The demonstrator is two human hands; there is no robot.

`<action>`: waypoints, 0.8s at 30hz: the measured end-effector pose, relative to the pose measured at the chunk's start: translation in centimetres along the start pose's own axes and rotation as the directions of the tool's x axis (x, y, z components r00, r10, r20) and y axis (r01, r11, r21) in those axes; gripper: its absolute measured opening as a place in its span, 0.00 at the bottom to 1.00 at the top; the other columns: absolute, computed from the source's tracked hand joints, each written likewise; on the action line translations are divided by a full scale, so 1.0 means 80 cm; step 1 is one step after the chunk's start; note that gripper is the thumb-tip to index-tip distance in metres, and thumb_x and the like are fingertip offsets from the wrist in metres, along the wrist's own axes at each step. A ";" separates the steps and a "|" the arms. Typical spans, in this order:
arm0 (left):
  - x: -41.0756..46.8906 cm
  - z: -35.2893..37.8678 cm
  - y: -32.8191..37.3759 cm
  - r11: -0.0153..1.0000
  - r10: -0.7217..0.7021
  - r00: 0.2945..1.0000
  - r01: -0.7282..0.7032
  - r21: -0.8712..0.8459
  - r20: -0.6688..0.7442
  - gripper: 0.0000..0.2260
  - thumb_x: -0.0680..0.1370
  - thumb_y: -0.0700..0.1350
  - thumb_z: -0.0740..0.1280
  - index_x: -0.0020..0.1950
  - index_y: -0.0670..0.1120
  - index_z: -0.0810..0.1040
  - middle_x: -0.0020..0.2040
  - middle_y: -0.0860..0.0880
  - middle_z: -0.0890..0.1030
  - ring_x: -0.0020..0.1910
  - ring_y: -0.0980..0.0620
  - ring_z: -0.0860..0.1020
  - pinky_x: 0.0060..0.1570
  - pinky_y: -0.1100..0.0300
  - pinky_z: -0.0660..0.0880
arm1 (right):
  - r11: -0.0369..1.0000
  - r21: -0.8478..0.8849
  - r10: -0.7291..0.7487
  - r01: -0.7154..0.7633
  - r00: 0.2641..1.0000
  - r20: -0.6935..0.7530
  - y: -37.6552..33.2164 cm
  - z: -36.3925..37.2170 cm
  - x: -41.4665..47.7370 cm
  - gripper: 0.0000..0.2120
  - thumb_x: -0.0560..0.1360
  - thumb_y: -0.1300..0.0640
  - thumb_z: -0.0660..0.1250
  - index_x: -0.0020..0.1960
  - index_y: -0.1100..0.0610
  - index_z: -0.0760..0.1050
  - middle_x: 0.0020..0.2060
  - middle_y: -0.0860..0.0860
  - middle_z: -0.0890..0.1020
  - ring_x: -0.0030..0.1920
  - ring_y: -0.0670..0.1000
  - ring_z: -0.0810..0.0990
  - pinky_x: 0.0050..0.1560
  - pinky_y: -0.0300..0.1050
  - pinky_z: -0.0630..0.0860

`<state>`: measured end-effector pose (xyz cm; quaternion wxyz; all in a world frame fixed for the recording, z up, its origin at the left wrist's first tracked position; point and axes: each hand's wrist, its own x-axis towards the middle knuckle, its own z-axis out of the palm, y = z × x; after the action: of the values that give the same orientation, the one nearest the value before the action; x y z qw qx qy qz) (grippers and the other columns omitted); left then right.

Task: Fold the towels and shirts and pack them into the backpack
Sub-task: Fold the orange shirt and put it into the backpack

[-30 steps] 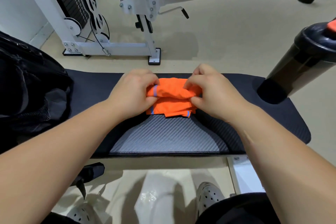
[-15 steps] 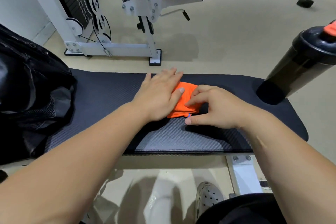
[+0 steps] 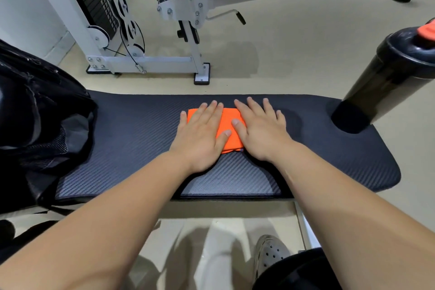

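Black fabric slumps at the far left: the backpack (image 3: 35,125) rests over the left end of the padded bench (image 3: 131,129). Its mouth is out of sight from here, so I cannot tell whether it is open.

Moving right along the pad, the person's left hand (image 3: 200,134) lies flat on the left part of a small orange cloth (image 3: 229,125), fingers straight and spread, gripping nothing. The cloth is folded into a compact packet in the middle of the bench; whether it is a towel or a shirt I cannot tell. The right hand (image 3: 261,129) presses the cloth's right part the same way, palm down, fingers extended, thumb resting on the orange. Further right a dark shaker bottle (image 3: 388,73) stands on the bench end, well apart from the hands.

To my eye this is the flattening that closes a fold. The next move would call for curling the fingers round the packet so the layers do not spring loose. Then it must be carried leftward to the backpack, probably with one hand holding the bag's opening wide.
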<state>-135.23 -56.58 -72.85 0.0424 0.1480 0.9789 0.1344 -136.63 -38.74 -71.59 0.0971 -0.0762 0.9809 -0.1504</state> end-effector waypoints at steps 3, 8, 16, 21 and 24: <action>-0.013 -0.010 -0.002 0.998 -0.025 1.000 0.025 -0.056 0.002 0.30 0.83 0.60 0.51 0.83 0.50 0.50 0.82 0.51 0.56 0.80 0.49 0.53 0.78 0.39 0.47 | 0.997 0.001 -0.078 0.078 0.997 -0.013 0.005 -0.006 -0.002 0.28 0.83 0.38 0.50 0.81 0.42 0.51 0.80 0.47 0.57 0.81 0.57 0.45 0.78 0.65 0.45; -0.042 -0.038 -0.011 1.000 0.000 1.000 0.001 -0.027 0.030 0.36 0.76 0.64 0.66 0.80 0.56 0.58 0.72 0.50 0.70 0.71 0.44 0.67 0.69 0.43 0.66 | 0.972 0.084 -0.217 0.220 0.975 -0.038 0.009 -0.018 -0.012 0.33 0.77 0.40 0.67 0.79 0.41 0.60 0.71 0.49 0.72 0.75 0.56 0.62 0.73 0.56 0.60; -0.051 -0.048 -0.016 0.966 0.111 0.963 -0.047 -0.253 0.245 0.35 0.68 0.56 0.78 0.69 0.67 0.64 0.59 0.50 0.72 0.59 0.49 0.73 0.61 0.50 0.73 | 0.998 0.037 -0.058 0.060 0.997 -0.052 -0.007 -0.023 -0.019 0.34 0.62 0.28 0.73 0.62 0.46 0.79 0.54 0.49 0.77 0.61 0.55 0.73 0.58 0.50 0.73; -0.042 -0.057 -0.010 0.928 0.101 0.952 0.014 -0.372 0.289 0.29 0.66 0.48 0.81 0.59 0.67 0.69 0.56 0.53 0.77 0.54 0.52 0.76 0.52 0.55 0.75 | 0.972 0.194 -0.127 0.136 0.990 -0.058 -0.005 -0.014 -0.020 0.21 0.65 0.35 0.76 0.37 0.47 0.68 0.39 0.45 0.72 0.49 0.54 0.72 0.44 0.46 0.65; -0.053 -0.056 -0.007 0.850 0.064 0.974 0.061 -0.523 0.217 0.26 0.67 0.45 0.81 0.58 0.62 0.73 0.53 0.55 0.79 0.50 0.54 0.78 0.49 0.56 0.77 | 0.924 0.336 -0.155 0.182 0.982 -0.108 0.000 -0.012 -0.026 0.20 0.67 0.40 0.77 0.39 0.49 0.70 0.37 0.44 0.75 0.43 0.51 0.74 0.41 0.48 0.67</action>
<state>-131.92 -59.47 -68.55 0.1925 0.1461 0.8932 0.3792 -134.80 -38.07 -70.32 0.0566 -0.1361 0.9322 -0.3305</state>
